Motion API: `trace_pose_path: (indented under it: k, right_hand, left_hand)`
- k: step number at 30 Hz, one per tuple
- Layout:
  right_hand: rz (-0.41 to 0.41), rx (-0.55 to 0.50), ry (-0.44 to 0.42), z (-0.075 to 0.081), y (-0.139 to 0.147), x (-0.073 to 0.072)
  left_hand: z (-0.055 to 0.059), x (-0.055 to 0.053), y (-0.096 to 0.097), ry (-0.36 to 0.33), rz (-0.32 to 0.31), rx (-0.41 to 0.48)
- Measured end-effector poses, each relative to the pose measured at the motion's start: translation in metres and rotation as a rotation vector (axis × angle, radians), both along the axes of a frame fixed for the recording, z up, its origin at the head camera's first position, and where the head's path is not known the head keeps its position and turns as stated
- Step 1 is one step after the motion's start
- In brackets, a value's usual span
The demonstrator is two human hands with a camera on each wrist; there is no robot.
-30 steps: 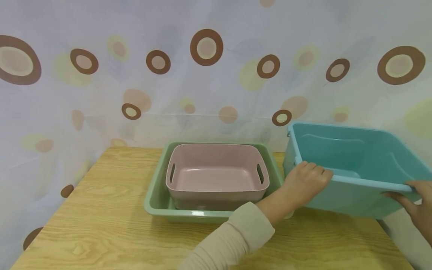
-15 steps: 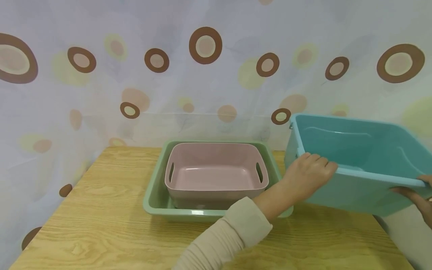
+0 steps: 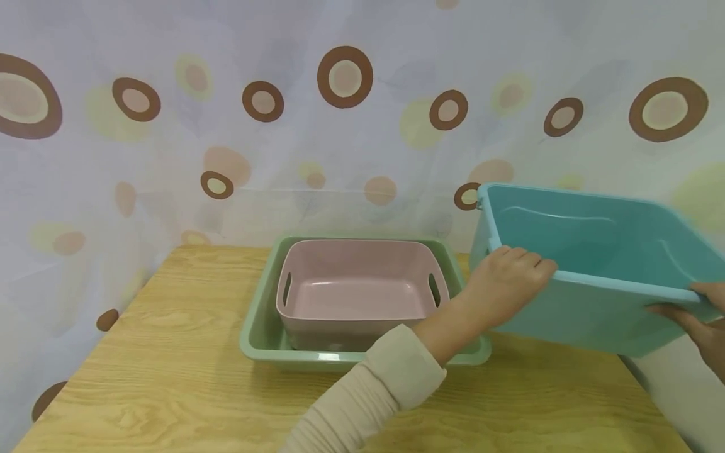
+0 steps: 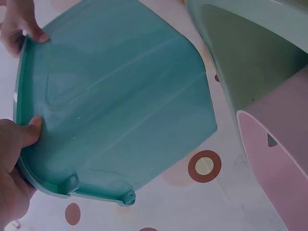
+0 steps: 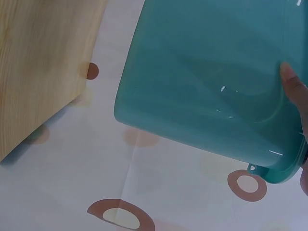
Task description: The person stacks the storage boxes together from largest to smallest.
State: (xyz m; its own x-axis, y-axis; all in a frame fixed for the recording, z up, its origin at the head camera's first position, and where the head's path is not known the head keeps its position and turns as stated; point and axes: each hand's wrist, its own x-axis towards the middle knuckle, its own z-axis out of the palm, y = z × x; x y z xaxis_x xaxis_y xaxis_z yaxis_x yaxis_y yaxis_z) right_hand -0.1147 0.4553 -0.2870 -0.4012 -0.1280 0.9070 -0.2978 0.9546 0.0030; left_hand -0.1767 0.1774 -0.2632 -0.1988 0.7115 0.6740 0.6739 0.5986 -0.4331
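Observation:
On the right of the head view is a large turquoise plastic storage box, its open top facing up and tilted. My left hand grips its front rim near the left corner, fingers over the edge. Farther right along that rim, my right hand holds on with the thumb against the outer wall, partly cut off by the frame. The left wrist view shows both thumbs pressed on the box's outside. Left of the box, a pink basket with handle slots sits inside a shallow green basin. My left forearm crosses the basin's front right corner.
The basin stands on a wood-grain table, against a patterned backdrop with brown rings. The table's right edge runs beneath the box, and part of the box extends past it.
Both hands have raised the turquoise box a little. It shifted right at first, then slightly back to the left. The pink basket and green basin stay in place.

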Motion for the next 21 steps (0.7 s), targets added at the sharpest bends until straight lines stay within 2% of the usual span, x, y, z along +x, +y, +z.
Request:
trace_pose_path:
  k: [10, 13, 18, 21]
  right_hand:
    - [-0.055, 0.083, 0.011, 0.007, -0.019, 0.001]
    - [-0.029, 0.081, -0.012, 0.009, -0.025, -0.001]
    - [0.004, 0.11, 0.041, 0.008, -0.034, -0.007]
    - [0.02, 0.111, 0.074, 0.009, -0.04, -0.011]
  left_hand:
    - [0.002, -0.006, -0.013, -0.007, -0.004, 0.001]
    - [0.004, -0.006, -0.02, -0.024, -0.003, -0.009]
    - [0.008, -0.007, -0.033, -0.07, 0.016, -0.054]
    - [0.009, -0.008, -0.039, -0.064, 0.022, -0.054]
